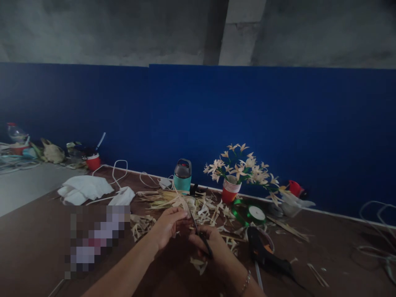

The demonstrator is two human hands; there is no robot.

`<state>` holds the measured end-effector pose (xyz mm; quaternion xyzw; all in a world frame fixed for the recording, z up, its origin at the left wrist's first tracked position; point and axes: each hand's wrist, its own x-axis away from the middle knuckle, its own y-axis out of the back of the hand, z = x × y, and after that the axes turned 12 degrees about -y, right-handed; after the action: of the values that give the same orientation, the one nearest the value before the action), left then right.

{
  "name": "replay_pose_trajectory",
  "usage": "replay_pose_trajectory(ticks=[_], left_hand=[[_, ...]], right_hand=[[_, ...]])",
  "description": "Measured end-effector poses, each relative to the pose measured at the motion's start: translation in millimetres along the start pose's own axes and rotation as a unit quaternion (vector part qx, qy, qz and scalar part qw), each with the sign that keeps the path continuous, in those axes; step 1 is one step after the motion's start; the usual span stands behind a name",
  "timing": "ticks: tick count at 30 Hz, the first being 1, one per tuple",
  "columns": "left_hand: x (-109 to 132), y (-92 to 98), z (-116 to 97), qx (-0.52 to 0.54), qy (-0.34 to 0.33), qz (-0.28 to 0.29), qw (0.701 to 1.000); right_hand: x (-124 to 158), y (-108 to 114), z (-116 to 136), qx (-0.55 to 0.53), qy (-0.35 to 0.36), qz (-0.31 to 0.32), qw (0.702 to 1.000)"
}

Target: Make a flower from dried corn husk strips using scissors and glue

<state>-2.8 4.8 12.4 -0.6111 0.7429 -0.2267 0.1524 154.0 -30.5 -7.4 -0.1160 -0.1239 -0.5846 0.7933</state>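
Pinched in the fingers of my left hand is a pale dried husk strip that points upward. My right hand is closed round dark scissors, whose blades run up beside the strip, close to my left fingertips. Whether the blades touch the strip I cannot tell. Just beyond both hands lies a heap of husk scraps, with longer husk strips at its left. One loose scrap lies below my right hand.
Behind the heap stand a teal flask and a red cup of pale husk flowers. Green ribbon and a black glue gun lie right. White bags and cords are left. A blue panel backs the table.
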Motion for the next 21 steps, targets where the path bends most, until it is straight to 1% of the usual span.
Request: replay_pose_trajectory(ticks=[4,11,16,21], left_hand=[[0.2,1.0,-3.8,-0.012,-0.007,0.026,1.000],[-2.0,5.9,-5.8,-0.026,-0.010,0.061,0.998],[-3.5,8.0,-6.2,-0.036,-0.005,0.071,0.997],[-2.9,7.2,-8.6,-0.058,-0.007,0.080,0.995]], right_hand=[[1.8,1.7,2.0,0.023,0.007,0.013,1.000],[5.8,3.7,7.8,0.062,-0.003,0.014,0.998],[7.6,3.5,9.7,0.061,-0.005,0.008,0.998],[7.8,4.4,9.0,0.068,-0.010,0.017,0.998]])
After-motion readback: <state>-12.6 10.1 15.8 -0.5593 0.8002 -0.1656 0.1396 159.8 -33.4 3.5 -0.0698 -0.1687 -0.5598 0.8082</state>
